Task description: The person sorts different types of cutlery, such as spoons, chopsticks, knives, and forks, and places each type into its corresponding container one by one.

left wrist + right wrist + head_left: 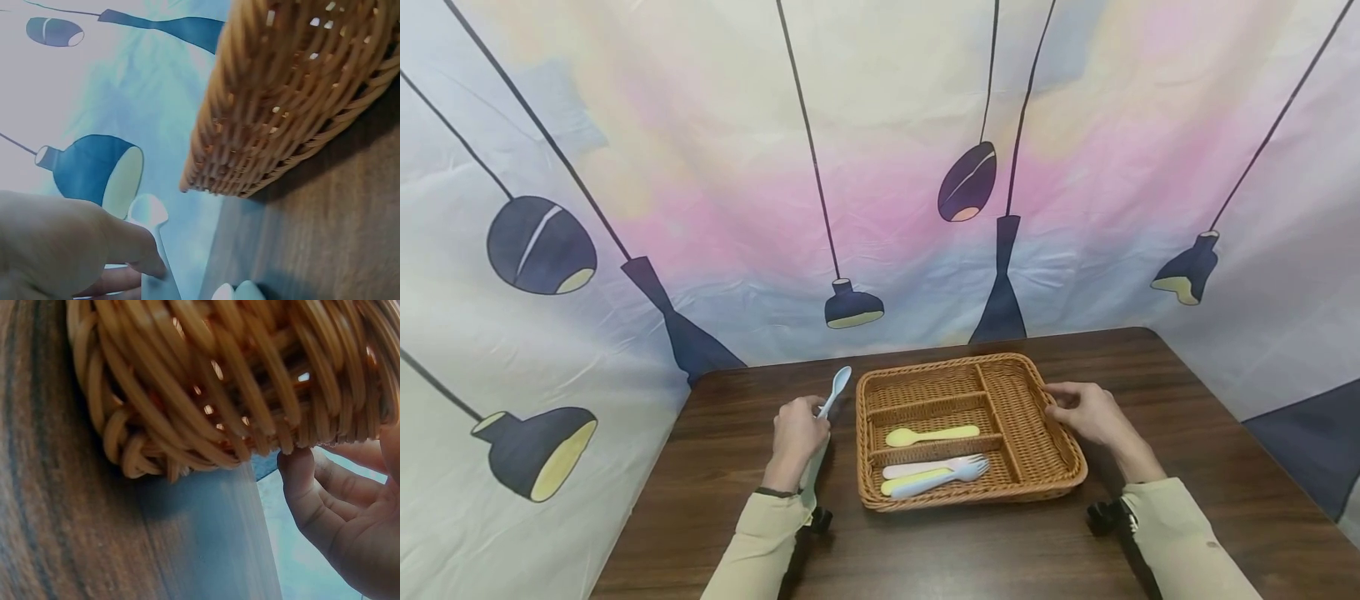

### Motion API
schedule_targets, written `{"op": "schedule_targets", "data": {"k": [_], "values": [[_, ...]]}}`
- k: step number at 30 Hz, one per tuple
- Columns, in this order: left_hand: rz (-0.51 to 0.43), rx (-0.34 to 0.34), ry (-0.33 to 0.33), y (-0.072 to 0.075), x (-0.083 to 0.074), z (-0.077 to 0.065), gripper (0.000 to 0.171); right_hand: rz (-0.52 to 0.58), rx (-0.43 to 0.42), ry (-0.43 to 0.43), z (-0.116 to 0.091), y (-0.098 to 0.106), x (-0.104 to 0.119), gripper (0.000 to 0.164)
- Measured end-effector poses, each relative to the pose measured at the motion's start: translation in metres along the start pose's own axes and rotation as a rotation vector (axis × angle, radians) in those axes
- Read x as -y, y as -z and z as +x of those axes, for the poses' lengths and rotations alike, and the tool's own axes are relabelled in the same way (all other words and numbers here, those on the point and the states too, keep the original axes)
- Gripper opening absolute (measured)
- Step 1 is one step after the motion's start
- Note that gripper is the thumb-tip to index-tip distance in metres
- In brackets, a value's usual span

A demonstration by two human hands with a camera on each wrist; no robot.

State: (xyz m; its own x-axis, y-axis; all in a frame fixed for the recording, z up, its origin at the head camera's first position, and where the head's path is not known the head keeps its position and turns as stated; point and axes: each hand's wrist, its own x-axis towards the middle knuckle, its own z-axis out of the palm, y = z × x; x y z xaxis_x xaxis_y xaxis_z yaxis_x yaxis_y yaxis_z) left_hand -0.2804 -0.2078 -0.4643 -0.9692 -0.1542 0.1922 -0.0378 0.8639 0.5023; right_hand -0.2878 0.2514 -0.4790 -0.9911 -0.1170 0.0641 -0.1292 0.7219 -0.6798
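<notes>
In the head view my left hand (800, 433) pinches a light blue spoon (841, 380), bowl pointing up and away, just left of the wicker basket (955, 363). The left wrist view shows that spoon (149, 211) between thumb and fingers. At the basket's right rim is my right hand (1093, 412), its thumb and fingers holding the edge; in the right wrist view the thumb (296, 472) touches the weave. Inside the basket, a yellow spoon (925, 435) lies in the middle compartment. Pink, yellow and light blue forks (943, 478) lie together in the front one.
Under my left wrist a pale green utensil (809, 487) lies on the dark wooden table (970, 554). Two utensil ends, one pale and one green (250, 291), show low in the left wrist view. A lamp-printed cloth (895, 208) hangs behind the table.
</notes>
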Motion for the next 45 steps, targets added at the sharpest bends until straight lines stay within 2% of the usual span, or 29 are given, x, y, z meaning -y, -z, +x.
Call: {"op": "schedule_targets", "data": {"k": [7,17,22,33,39,45], "values": [[-0.054,-0.057,-0.075,0.012,-0.007,0.003,0.028,-0.007,0.002,0.003,-0.001,0.001,0.002,0.042],[-0.114,-0.03,-0.097,0.022,-0.024,0.001,0.029,-0.006,0.01,-0.003,-0.001,0.0,0.0,0.042],[-0.135,-0.041,-0.13,0.025,-0.035,-0.002,0.029,-0.007,0.012,-0.009,0.0,0.0,0.0,0.042],[-0.137,-0.092,-0.24,0.024,-0.055,-0.007,0.026,-0.008,0.013,-0.004,-0.001,0.001,-0.001,0.043],[-0.142,-0.121,-0.321,0.022,-0.061,-0.007,0.025,-0.005,0.014,-0.005,-0.001,0.001,-0.001,0.043],[-0.14,-0.125,-0.347,0.023,-0.068,-0.008,0.025,-0.007,0.012,-0.006,-0.001,0.001,-0.001,0.043]]}}
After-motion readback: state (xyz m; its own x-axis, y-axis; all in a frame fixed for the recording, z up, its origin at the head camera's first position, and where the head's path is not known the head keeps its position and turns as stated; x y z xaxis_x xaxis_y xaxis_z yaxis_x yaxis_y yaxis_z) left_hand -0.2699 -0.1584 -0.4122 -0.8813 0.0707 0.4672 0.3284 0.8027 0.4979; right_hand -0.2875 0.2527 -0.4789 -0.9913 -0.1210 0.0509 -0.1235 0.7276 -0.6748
